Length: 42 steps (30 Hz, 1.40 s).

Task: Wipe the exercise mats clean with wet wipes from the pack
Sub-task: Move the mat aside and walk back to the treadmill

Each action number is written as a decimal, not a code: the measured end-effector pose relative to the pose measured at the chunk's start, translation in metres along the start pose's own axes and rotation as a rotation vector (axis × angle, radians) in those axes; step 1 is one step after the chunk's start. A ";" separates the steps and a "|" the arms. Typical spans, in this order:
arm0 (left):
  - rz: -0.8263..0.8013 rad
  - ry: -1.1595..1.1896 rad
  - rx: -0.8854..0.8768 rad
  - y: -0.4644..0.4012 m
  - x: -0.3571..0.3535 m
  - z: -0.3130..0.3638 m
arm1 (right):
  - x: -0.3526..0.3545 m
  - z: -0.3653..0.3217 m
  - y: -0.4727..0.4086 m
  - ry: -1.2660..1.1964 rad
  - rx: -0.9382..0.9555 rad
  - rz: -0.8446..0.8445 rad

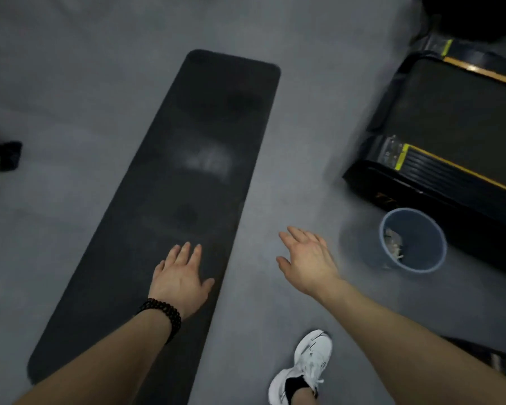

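A long dark exercise mat (187,176) lies on the grey floor, running from the lower left up to the middle, with a pale smear near its centre. My left hand (180,276), with a dark bead bracelet on the wrist, hovers over the mat's near right part, fingers straight and spread, holding nothing. My right hand (307,258) is out over the bare floor to the right of the mat, fingers relaxed and empty. No wipe or wipe pack is in view.
A small blue bin (384,252) with crumpled pale scraps inside stands on the floor at the right. Behind it sits a black treadmill (450,135) with yellow edging. My white shoe (307,366) is at the bottom. A dark object (3,154) lies at the left edge.
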<state>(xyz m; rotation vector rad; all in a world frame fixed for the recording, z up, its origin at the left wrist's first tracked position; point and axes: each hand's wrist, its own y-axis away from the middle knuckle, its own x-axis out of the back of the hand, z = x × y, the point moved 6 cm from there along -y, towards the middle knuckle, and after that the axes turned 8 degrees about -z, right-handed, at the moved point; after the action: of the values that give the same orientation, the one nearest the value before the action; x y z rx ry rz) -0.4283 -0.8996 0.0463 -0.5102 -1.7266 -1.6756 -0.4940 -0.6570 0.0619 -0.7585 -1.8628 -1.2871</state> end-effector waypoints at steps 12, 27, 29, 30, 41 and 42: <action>-0.147 0.099 0.168 0.047 -0.238 -0.274 | -0.240 -0.271 -0.005 0.107 0.294 -0.197; -0.179 0.237 0.089 -0.049 -0.527 -0.316 | -0.560 -0.329 -0.040 0.318 0.539 -0.455; -0.191 0.242 0.071 -0.062 -0.551 -0.306 | -0.588 -0.321 -0.043 0.323 0.547 -0.463; -0.202 0.240 0.064 -0.066 -0.562 -0.301 | -0.602 -0.317 -0.041 0.337 0.565 -0.473; -0.216 0.221 0.028 -0.093 -0.643 -0.289 | -0.706 -0.278 -0.035 0.426 0.647 -0.408; -0.220 0.219 0.015 -0.093 -0.643 -0.289 | -0.709 -0.278 -0.035 0.431 0.650 -0.411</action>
<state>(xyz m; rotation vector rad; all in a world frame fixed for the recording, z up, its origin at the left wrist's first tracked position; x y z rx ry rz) 0.0133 -1.0826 -0.4803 -0.1256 -1.6803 -1.7945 -0.0623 -0.9726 -0.4811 0.2387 -1.9433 -0.8794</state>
